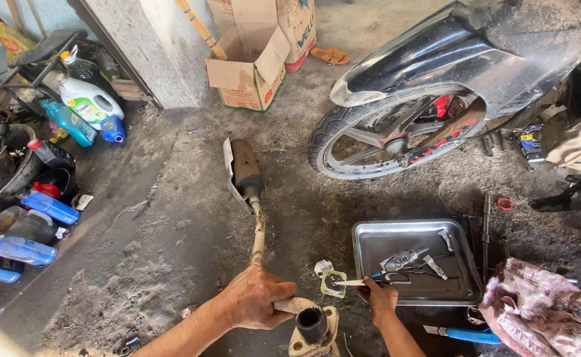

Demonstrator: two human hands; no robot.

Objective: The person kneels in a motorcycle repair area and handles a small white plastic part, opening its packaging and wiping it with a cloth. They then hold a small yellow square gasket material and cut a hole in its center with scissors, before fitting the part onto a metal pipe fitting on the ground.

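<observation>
On the concrete floor [171, 218], the left hand [254, 297] clenches the exhaust pipe [257, 231] steadily while the right hand [379, 299] fingers pinch a thin scraper [350, 283]; best kept flat against the flange [313, 327].

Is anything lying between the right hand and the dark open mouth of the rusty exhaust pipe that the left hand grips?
Nothing visible. The right hand, holding a thin metal tool, hovers beside the steel tray; bare concrete separates it from the exhaust pipe's flange end, gripped by the left hand.
</observation>
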